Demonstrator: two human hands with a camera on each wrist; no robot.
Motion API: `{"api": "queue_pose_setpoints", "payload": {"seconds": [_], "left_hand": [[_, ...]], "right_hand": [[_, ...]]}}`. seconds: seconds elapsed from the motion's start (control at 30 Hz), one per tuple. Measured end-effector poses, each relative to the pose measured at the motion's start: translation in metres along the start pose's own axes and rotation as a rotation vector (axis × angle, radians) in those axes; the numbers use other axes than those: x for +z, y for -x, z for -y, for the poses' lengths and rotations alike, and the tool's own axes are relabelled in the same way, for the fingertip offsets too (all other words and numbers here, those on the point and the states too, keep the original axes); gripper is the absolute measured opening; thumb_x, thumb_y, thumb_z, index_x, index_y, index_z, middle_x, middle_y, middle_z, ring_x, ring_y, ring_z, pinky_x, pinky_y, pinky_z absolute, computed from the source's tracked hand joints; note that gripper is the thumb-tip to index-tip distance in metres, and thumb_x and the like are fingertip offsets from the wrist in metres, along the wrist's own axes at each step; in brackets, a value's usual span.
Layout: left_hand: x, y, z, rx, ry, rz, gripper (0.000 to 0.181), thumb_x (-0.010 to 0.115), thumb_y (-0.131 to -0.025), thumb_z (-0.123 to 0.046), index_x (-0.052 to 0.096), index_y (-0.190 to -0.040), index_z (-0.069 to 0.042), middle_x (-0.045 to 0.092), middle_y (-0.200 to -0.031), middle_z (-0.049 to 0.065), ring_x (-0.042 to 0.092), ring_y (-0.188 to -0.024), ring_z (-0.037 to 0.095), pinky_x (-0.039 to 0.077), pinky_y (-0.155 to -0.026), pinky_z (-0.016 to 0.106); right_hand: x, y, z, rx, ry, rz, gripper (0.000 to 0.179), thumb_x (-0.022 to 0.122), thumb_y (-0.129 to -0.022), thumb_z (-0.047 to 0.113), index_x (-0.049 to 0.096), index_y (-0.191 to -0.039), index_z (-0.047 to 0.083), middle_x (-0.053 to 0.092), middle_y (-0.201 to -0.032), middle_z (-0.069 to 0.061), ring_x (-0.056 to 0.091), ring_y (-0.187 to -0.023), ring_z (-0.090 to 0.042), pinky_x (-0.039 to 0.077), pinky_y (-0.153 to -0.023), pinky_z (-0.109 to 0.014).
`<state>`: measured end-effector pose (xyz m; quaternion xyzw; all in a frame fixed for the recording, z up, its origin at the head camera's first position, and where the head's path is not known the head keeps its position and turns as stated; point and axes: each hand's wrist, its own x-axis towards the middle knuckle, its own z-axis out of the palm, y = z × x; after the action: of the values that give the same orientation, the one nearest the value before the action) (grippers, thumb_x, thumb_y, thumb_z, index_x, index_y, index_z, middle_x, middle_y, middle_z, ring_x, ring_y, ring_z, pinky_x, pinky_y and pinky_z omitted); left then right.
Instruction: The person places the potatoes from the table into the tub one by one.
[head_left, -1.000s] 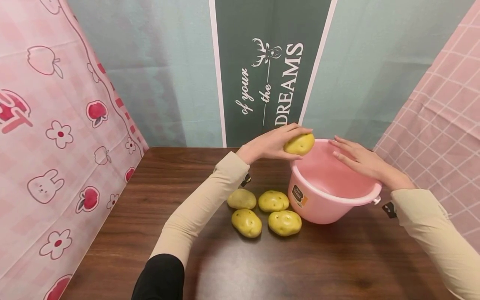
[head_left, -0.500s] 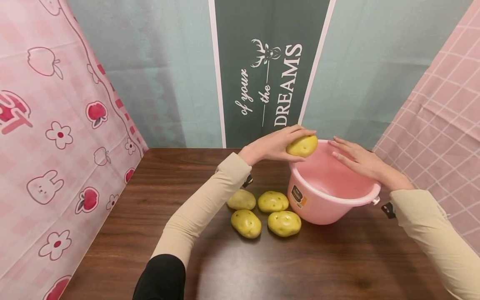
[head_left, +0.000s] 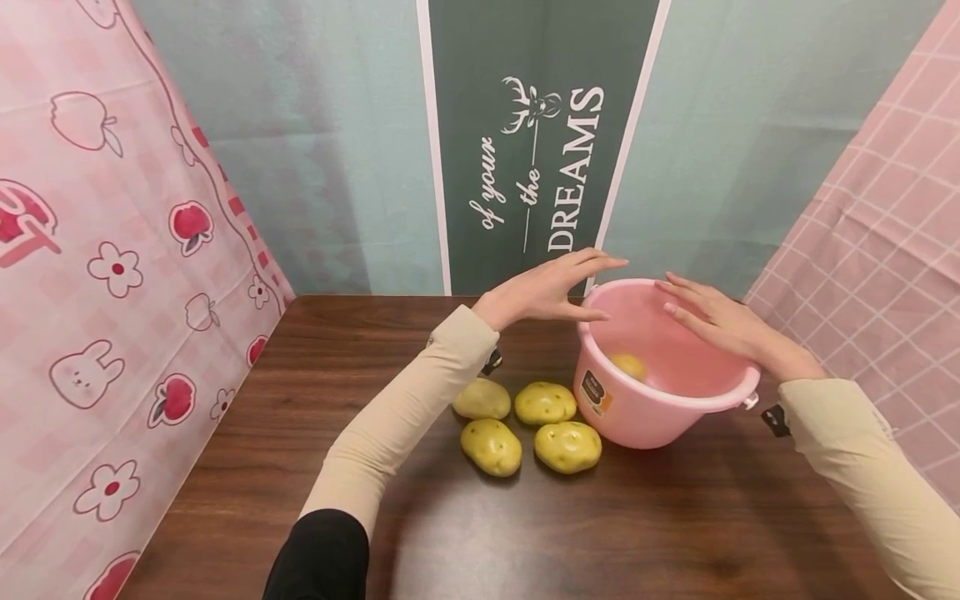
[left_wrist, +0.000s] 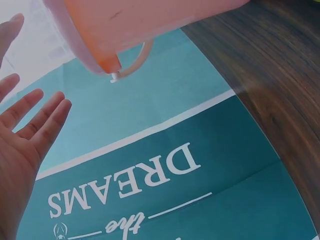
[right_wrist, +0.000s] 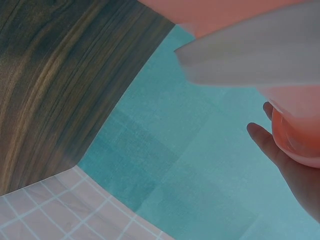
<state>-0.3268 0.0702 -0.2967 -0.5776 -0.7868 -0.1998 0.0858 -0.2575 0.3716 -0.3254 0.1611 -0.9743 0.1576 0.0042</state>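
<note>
A pink bucket (head_left: 652, 421) stands on the table in the head view, with one yellow potato (head_left: 628, 365) lying inside it, partly hidden by the near rim. My left hand (head_left: 551, 287) is held over the bucket's left rim, thumb and fingers spread and nothing between them; the left wrist view shows the same bare fingers (left_wrist: 49, 127) beside the bucket's mouth. On the bucket's right side rests my right hand (head_left: 720, 325), fingers extended along the rim. Outside the bucket, to its left, several more potatoes (head_left: 567, 447) sit close together.
The brown wood-grain table (head_left: 360, 525) runs up to a teal and dark green cloth backdrop (head_left: 352, 167). Pink patterned cloths (head_left: 142, 333) hang at both sides. A white handle joint (head_left: 751, 401) sticks out at the bucket's right.
My left hand has let go of the potato it held over the bucket, and that potato has dropped inside. My right hand stays on the rim.
</note>
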Motion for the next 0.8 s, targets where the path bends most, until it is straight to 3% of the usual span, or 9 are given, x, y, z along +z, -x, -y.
{"api": "queue_pose_setpoints", "payload": {"seconds": [0.33,0.8], "left_hand": [[0.0,0.013,0.006,-0.074,-0.003,0.02,0.072,0.059,-0.082,-0.056,0.035,-0.142,-0.025,0.041,-0.136,-0.005,0.037,-0.124,0.003,0.027,-0.103,0.015],[0.008,0.034,0.017,-0.101,0.002,0.021,0.071,0.063,-0.082,-0.051,0.039,-0.14,-0.021,0.044,-0.133,-0.006,0.039,-0.122,0.003,0.027,-0.103,0.015]], "right_hand": [[-0.002,0.001,-0.001,-0.014,-0.014,-0.005,0.053,0.044,-0.096,0.039,0.032,-0.145,0.024,0.019,-0.153,-0.009,0.021,-0.135,-0.042,0.019,-0.096,-0.07],[-0.001,0.0,0.0,-0.061,-0.03,-0.037,0.05,0.045,-0.097,0.036,0.036,-0.144,0.021,0.022,-0.153,-0.01,0.022,-0.135,-0.042,0.02,-0.098,-0.066]]}}
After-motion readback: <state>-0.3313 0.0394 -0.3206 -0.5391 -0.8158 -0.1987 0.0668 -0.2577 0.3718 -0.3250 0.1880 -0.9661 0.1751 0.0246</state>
